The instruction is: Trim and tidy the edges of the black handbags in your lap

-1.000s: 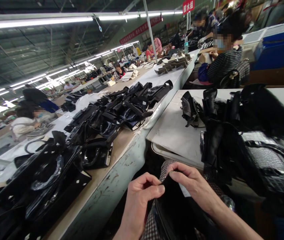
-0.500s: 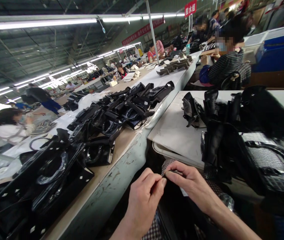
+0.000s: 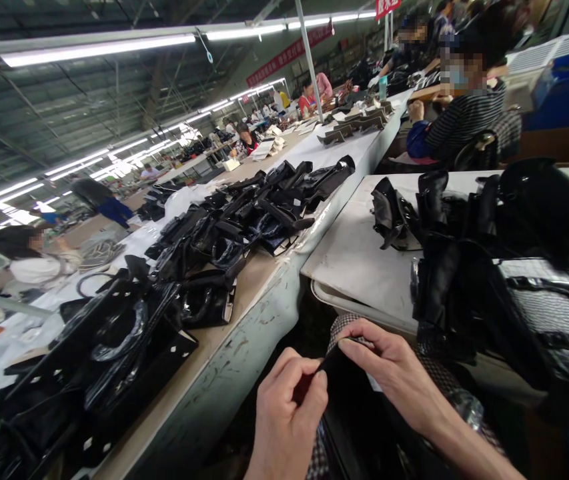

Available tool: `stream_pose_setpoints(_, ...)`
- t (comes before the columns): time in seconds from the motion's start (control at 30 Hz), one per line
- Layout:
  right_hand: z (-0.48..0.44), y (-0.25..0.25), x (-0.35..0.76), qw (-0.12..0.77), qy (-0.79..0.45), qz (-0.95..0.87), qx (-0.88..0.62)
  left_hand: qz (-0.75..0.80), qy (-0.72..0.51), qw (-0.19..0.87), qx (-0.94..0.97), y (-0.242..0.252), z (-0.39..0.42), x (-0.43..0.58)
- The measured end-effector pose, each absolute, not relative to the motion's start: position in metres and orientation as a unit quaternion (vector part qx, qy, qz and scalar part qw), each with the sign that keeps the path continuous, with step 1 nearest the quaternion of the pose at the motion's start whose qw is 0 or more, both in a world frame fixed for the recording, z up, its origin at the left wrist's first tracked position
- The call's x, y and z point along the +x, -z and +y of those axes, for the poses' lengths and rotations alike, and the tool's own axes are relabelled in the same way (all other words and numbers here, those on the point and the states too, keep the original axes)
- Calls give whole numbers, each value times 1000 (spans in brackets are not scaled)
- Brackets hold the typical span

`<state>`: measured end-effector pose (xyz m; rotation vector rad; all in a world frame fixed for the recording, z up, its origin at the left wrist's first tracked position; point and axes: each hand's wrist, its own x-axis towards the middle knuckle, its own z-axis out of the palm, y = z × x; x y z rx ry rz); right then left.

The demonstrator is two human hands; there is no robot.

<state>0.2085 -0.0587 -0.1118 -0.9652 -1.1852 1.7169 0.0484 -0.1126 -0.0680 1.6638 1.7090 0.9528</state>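
A black piece, apparently part of a handbag (image 3: 351, 407), lies over my lap, its top edge raised between my two hands. My left hand (image 3: 291, 407) pinches that edge between thumb and forefinger. A little to the right and higher, my right hand (image 3: 384, 363) pinches the same edge with its thumb on top. Between the two pinches a short stretch of the black edge shows. Checked cloth (image 3: 347, 325) is visible behind my right fingers. The lower part of the black piece sinks into shadow and cannot be made out.
Black handbags (image 3: 139, 340) with wrapped handles are heaped along the long bench (image 3: 259, 293) at left. On the white table (image 3: 354, 233) at right lie more black bag pieces and a silvery, woven-patterned bag (image 3: 544, 293). A co-worker in a striped top (image 3: 464, 123) sits beyond that table.
My hands have moved slightly apart, the left one down, and more of the black edge shows between them. The camera view has shifted a little.
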Motion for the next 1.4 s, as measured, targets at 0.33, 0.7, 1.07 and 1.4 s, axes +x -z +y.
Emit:
stream_pose_setpoints(0.33,-62,110,208,408,-685,-467,-382,651,-416,329,542,79,-110,51)
stream_pose_setpoints(0.7,-64,102,206,413,-622,-533,-399,602,-227,308,701,46,-86,41)
stream_pose_setpoints(1.07,-59,108,198,428,-589,-521,-445,626,-193,252,713,39,-90,35)
stream_pose_setpoints(1.4,-58,109,193,446,-551,-535,-460,685,-185,303,636,40,-115,47)
